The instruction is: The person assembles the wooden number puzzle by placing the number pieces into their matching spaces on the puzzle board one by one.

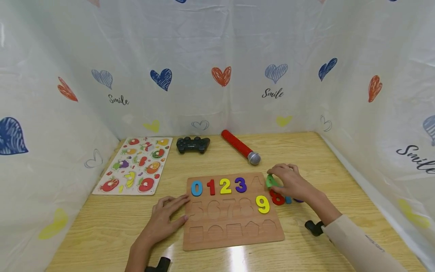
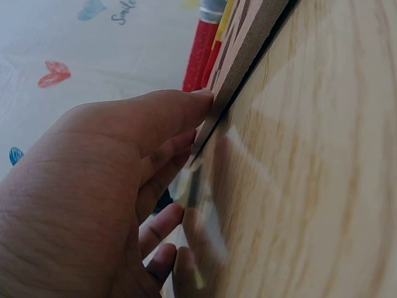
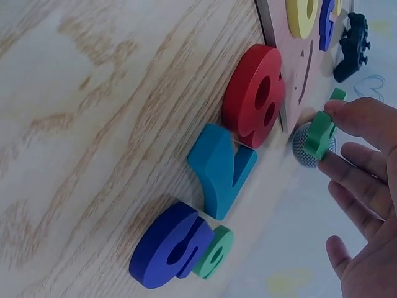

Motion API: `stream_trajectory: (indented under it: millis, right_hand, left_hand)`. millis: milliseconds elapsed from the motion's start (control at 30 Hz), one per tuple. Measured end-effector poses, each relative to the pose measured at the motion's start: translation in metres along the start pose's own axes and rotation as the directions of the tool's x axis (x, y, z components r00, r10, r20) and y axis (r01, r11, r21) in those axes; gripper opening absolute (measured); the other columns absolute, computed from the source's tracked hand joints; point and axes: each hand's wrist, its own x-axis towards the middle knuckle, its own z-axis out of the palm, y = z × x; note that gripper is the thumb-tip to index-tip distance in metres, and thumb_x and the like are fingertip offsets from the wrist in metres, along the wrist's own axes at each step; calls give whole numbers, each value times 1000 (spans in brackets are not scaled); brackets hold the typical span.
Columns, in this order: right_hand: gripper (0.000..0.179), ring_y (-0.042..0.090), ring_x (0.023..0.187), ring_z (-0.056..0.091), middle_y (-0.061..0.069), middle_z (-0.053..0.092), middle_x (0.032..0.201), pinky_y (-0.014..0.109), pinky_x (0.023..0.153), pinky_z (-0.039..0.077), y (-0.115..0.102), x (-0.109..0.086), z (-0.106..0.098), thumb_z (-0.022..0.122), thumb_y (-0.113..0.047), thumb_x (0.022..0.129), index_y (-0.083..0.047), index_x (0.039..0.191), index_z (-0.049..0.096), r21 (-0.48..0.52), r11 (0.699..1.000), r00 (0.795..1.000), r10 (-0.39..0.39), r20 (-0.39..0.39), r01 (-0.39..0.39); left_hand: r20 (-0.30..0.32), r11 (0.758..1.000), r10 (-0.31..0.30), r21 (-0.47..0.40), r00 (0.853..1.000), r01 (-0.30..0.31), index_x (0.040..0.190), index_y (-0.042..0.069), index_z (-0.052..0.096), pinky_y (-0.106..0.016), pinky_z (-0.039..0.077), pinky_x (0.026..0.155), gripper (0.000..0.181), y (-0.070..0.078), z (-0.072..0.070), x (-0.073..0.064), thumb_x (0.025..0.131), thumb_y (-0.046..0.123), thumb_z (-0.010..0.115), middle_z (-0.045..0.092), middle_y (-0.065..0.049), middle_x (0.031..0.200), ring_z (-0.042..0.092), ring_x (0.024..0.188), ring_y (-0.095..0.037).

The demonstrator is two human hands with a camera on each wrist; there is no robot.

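Note:
A wooden number board (image 1: 234,243) lies on the table with a blue 0 (image 1: 196,188), red 1 (image 1: 211,187), yellow 2 (image 1: 225,186), purple 3 (image 1: 240,185) and yellow 9 (image 1: 263,204) on it. My right hand (image 1: 293,183) pinches a green number 4 (image 3: 319,133) between thumb and fingers, just off the board's upper right corner. Below that hand are a red 8 (image 3: 254,93), a blue 7 (image 3: 217,171), a purple number piece (image 3: 164,245) and a green piece (image 3: 215,251). With fingers extended, my left hand (image 1: 163,223) touches the board's left edge.
A fruit puzzle board (image 1: 136,166) lies at the back left. Behind the number board are a black game controller (image 1: 192,144) and a red microphone (image 1: 239,145). A white curtain (image 1: 190,98) printed with hearts surrounds the table (image 1: 112,230).

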Motion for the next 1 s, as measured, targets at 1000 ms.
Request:
stream_trajectory:
  millis: [1000]
  right_hand:
    - [45, 35, 119, 53, 10, 66, 120, 63, 98, 27, -14, 21, 13, 84, -22, 83, -5, 122, 68, -10, 1000, 1000, -27, 1, 27]
  left_hand:
    - [27, 999, -32, 1, 999, 32, 143, 31, 58, -52, 27, 95, 56, -3, 0, 1, 91, 46, 71, 48, 15, 150, 36, 128, -24]
